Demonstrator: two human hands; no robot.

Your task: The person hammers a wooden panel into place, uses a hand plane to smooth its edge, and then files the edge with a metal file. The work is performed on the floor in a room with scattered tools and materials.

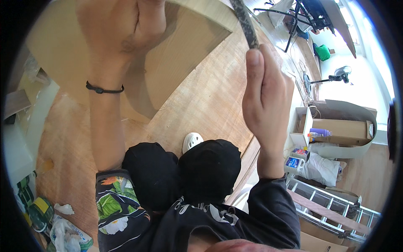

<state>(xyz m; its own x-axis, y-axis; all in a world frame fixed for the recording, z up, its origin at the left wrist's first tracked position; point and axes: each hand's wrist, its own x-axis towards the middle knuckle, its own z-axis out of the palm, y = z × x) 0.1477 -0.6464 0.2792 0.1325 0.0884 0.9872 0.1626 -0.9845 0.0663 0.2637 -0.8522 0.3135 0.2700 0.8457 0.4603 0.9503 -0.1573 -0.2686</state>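
My left hand is at the upper left, over a pale curved wooden panel. Its fingers are curled closed, and whatever they hold, if anything, is out of sight past the picture's top edge. To the right, my right hand is closed around a narrow, dark, speckled bar, the thumb lying along it. That bar runs up past the panel's right end and out of the picture; what it belongs to cannot be seen. The panel has a thick, bent edge at the top and casts a shadow on its near side.
Below the panel spreads a wooden surface. An aluminium ladder, white jugs, a cardboard box and a curved sheet are at the right. A green power tool and a plastic bag lie lower left.
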